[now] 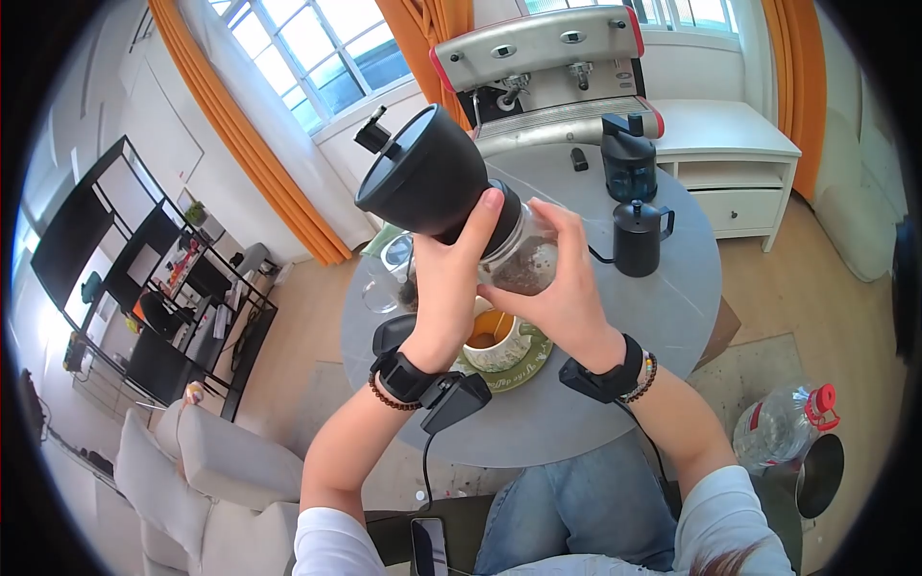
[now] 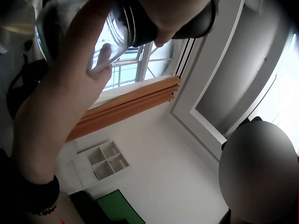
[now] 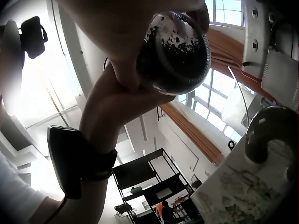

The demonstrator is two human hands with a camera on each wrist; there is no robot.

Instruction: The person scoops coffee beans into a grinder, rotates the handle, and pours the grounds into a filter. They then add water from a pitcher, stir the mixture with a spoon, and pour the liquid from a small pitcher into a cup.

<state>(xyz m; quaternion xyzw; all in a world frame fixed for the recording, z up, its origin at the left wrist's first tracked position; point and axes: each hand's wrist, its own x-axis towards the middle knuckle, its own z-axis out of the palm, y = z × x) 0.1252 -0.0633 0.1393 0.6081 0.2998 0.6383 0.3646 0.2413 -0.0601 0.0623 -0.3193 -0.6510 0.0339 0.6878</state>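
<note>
A hand coffee grinder with a wide black hopper (image 1: 427, 173) is held tilted over the round table. My left hand (image 1: 447, 274) grips it around the black neck, thumb pointing up along it. The right hand (image 1: 571, 288) holds the clear glass jar (image 1: 523, 264) below, fingers curled round its side. Dark coffee grounds show through the jar base (image 3: 180, 56) in the right wrist view, some clinging to the glass. Beneath the hands, partly hidden by them, stands a patterned cup (image 1: 495, 355) with a yellow-orange inside, on a green saucer (image 1: 528, 370).
On the grey table (image 1: 595, 403), a black pitcher (image 1: 637, 245) and a dark lidded container (image 1: 629, 168) stand to the right. Glassware (image 1: 379, 296) sits behind my left wrist. An espresso machine (image 1: 547, 62) is at the back. A large water bottle (image 1: 773, 432) stands at lower right.
</note>
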